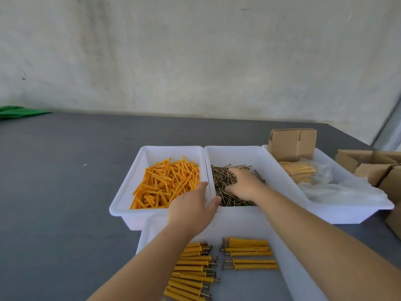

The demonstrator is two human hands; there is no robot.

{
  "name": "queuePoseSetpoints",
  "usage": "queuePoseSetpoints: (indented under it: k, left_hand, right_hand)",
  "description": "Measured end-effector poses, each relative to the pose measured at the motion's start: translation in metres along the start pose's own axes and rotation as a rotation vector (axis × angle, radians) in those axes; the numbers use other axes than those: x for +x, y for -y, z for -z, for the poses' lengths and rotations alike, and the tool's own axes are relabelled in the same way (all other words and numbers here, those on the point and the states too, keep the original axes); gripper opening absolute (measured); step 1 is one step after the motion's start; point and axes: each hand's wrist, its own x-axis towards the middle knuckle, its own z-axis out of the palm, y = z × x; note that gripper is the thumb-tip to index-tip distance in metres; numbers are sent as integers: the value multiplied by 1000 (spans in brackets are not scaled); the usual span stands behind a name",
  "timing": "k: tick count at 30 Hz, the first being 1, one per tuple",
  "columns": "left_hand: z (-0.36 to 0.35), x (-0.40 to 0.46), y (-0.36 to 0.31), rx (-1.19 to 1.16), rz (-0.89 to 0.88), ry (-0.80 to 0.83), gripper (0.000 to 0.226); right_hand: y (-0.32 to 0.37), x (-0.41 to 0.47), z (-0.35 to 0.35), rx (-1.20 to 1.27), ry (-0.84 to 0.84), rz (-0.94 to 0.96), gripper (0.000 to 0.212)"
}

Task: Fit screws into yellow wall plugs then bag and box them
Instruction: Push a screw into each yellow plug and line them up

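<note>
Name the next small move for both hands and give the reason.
Probably pinch up one screw and one plug: the right hand is already down in the heap of dark metal screws, and the left hand reaches over the loose yellow plastic wall plugs, neither visibly holding anything.

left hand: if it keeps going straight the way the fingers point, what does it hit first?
Probably the loose yellow wall plugs. The left hand points forward over the near rim of the plug bin, fingertips already above the pile. Its height above the plugs is unclear from one view.
</note>
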Motion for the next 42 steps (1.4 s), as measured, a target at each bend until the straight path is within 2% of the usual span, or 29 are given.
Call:
queuePoseSetpoints:
  k: [2,4,8,11,13,15,19,22,24,27,30,34,35,37,39,42]
  left_hand:
    - [9,7,4,-218,86,8,46]
    - [20,19,15,-296,173,10,35]
    - [34,34,48,32,293,139,31]
    - [32,37,60,140,357,287,29]
    - [28,43,61,174,349,325,25]
    - [24,49,60,205,342,307,15]
    - [23,56,54,228,384,179,19]
    - [26,52,48,212,344,21,29]
    - [27,47,50,89,275,-159,25]
    - [31,38,52,-236,224,-341,14]
    - [47,31,43,-431,165,-502,11]
    - [76,17,15,-482,-55,-695,17]
    - [83,11,6,-532,-73,-682,20]
    - [92,-3,-12,-715,-51,-530,24]
    - [93,-16,-26,-902,-4,-289,21]
    - [76,-38,-35,-1067,125,22,13]
  right_hand:
    - [4,-2,-13,-139,194,-33,74]
    - [6,-2,-14,-269,240,-56,67]
    - [7,-1,-15,-362,106,-88,44]
    - [3,3,-21,-338,63,-115,25]
    - [0,6,-22,-326,27,-127,10]
    - [-2,6,-23,-308,-9,-149,18]
    - [-4,3,-24,-256,-105,-147,14]
    - [-6,0,-24,-192,-163,-127,26]
    - [-8,-2,-23,-133,-229,-83,38]
    - [-9,-5,-23,-25,-327,26,54]
    - [-6,-12,-16,226,-368,85,44]
    - [2,-33,4,824,-393,-4,39]
    - [6,-41,8,975,-351,-11,38]
    - [14,-62,12,1180,-239,13,36]
    - [20,-82,10,1233,-168,37,36]
    - [22,-104,6,1286,-161,43,32]
